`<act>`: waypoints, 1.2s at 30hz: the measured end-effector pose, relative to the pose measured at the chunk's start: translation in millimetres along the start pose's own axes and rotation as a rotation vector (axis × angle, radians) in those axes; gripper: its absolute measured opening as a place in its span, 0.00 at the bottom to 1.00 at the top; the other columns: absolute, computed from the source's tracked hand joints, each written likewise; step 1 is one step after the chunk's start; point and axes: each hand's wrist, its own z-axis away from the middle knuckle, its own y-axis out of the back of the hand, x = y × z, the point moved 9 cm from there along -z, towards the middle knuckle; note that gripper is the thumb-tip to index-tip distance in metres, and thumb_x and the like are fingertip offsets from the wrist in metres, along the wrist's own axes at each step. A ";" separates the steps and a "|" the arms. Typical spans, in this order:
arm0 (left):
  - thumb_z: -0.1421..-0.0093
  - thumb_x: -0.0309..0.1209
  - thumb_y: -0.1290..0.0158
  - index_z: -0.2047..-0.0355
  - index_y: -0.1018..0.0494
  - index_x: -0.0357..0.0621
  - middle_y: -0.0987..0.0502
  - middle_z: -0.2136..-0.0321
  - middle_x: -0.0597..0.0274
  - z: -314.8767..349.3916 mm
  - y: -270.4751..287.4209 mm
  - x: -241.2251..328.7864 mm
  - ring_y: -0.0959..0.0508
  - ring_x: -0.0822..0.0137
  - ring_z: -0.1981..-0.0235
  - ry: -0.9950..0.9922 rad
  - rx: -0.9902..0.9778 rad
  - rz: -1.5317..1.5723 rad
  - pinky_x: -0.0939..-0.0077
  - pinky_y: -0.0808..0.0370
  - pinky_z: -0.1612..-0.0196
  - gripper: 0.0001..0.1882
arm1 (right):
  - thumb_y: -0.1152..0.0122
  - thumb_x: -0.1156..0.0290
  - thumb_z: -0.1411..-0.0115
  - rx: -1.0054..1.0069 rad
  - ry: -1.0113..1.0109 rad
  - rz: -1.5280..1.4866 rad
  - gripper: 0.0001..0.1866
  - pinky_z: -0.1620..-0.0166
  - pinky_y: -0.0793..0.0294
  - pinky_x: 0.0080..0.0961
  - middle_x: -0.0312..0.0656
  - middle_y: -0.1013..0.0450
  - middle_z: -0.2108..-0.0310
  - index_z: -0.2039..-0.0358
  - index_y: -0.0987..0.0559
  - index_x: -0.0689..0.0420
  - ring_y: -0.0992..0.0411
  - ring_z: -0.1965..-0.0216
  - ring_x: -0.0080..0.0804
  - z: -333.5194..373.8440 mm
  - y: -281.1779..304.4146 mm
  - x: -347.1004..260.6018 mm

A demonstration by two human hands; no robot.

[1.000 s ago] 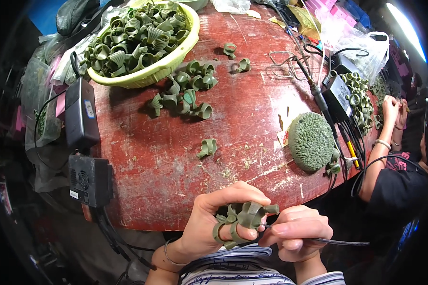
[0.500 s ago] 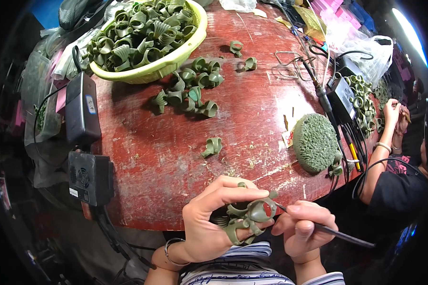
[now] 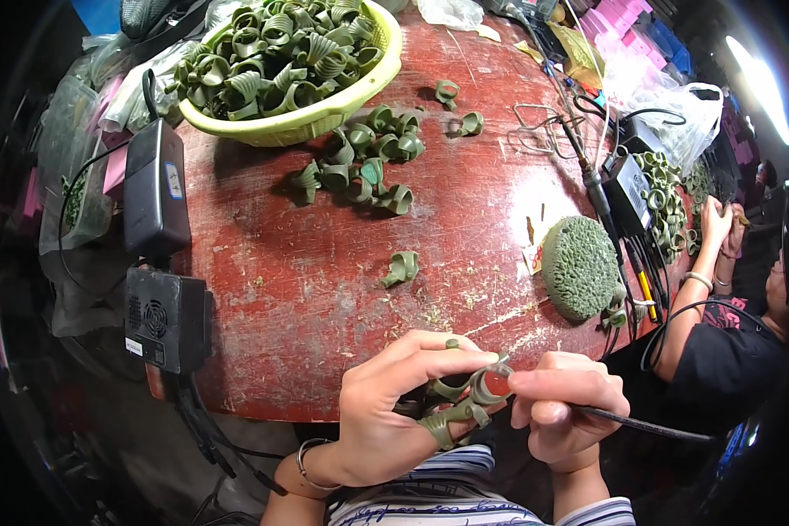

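Left hand: fingers clamped on a cluster of green wax rings.
Right hand: closed around a thin corded tool.

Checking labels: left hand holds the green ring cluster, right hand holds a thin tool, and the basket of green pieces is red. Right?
Not quite. The head view shows the basket is yellow-green; it's the table that is red. The rest holds: the left hand holds the green ring cluster and the right hand holds a thin tool.
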 end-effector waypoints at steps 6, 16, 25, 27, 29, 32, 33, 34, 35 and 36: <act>0.63 0.27 0.33 0.70 0.26 0.36 0.26 0.69 0.57 1.8 14.1 -14.5 0.25 0.70 0.66 0.071 0.031 0.099 0.80 0.29 0.62 0.19 | 0.40 0.74 0.49 0.005 -0.019 0.042 0.10 0.85 0.40 0.20 0.37 0.32 0.88 0.66 0.22 0.62 0.37 0.89 0.23 -2.9 -8.7 6.1; 0.54 0.36 0.39 0.53 0.38 0.41 0.34 0.54 0.46 7.7 40.5 -38.2 0.25 0.61 0.69 0.162 0.048 1.102 0.88 0.31 0.83 0.30 | 0.38 0.74 0.52 -0.109 0.016 0.680 0.08 0.78 0.33 0.30 0.44 0.35 0.78 0.72 0.27 0.59 0.32 0.80 0.40 -55.0 -67.1 46.9; 0.47 0.31 0.44 0.63 0.33 0.39 0.29 0.62 0.51 4.3 50.3 -41.2 0.26 0.71 0.72 0.127 0.203 0.897 0.92 0.35 0.85 0.14 | 0.41 0.84 0.55 -0.096 0.155 0.535 0.14 0.78 0.33 0.26 0.44 0.33 0.75 0.64 0.25 0.62 0.32 0.80 0.36 -46.3 -47.2 8.5; 0.47 0.30 0.44 0.60 0.33 0.39 0.28 0.65 0.57 3.1 48.1 -31.7 0.26 0.76 0.74 0.155 0.202 0.872 0.93 0.36 0.86 0.16 | 0.41 0.84 0.56 -0.148 0.230 0.470 0.17 0.79 0.33 0.25 0.43 0.33 0.76 0.62 0.25 0.62 0.32 0.80 0.34 -43.1 -48.0 -6.1; 0.47 0.29 0.45 0.58 0.33 0.39 0.28 0.67 0.60 0.0 43.5 -25.1 0.26 0.77 0.75 0.187 0.219 0.899 0.93 0.36 0.86 0.17 | 0.41 0.85 0.58 -0.143 0.273 0.426 0.19 0.79 0.33 0.25 0.42 0.34 0.76 0.62 0.24 0.61 0.33 0.80 0.33 -41.7 -45.8 -15.8; 0.46 0.28 0.45 0.57 0.33 0.39 0.28 0.67 0.60 -18.7 39.6 -3.3 0.26 0.76 0.75 0.088 0.207 0.847 0.91 0.36 0.86 0.17 | 0.42 0.86 0.57 -0.010 0.226 0.487 0.17 0.78 0.33 0.23 0.41 0.34 0.78 0.63 0.23 0.61 0.33 0.80 0.31 -41.5 -28.6 -5.5; 0.46 0.28 0.45 0.57 0.33 0.39 0.28 0.67 0.60 -25.5 43.1 11.0 0.26 0.75 0.75 0.013 0.214 0.830 0.91 0.36 0.86 0.16 | 0.42 0.86 0.57 -0.013 0.257 0.464 0.17 0.78 0.33 0.23 0.41 0.34 0.78 0.63 0.23 0.61 0.33 0.80 0.31 -42.1 -31.2 -3.3; 0.46 0.28 0.45 0.58 0.33 0.39 0.27 0.68 0.59 -33.1 45.8 24.5 0.26 0.75 0.77 -0.034 0.216 0.858 0.89 0.36 0.87 0.16 | 0.43 0.86 0.56 0.026 0.215 0.371 0.16 0.77 0.33 0.22 0.41 0.34 0.78 0.64 0.23 0.60 0.33 0.80 0.30 -43.7 -26.4 0.3; 0.47 0.29 0.45 0.58 0.33 0.39 0.26 0.71 0.59 -41.0 51.1 34.2 0.27 0.75 0.79 -0.055 0.261 0.869 0.89 0.36 0.88 0.16 | 0.44 0.87 0.56 0.064 0.166 0.276 0.16 0.77 0.33 0.21 0.41 0.34 0.78 0.64 0.23 0.60 0.33 0.80 0.29 -45.5 -23.0 5.4; 0.47 0.29 0.45 0.58 0.33 0.38 0.26 0.73 0.59 -49.2 61.0 47.5 0.27 0.75 0.79 -0.126 0.333 0.789 0.89 0.36 0.88 0.17 | 0.46 0.87 0.55 0.089 0.136 0.210 0.14 0.76 0.34 0.20 0.40 0.34 0.78 0.65 0.23 0.60 0.33 0.79 0.28 -48.2 -22.6 8.5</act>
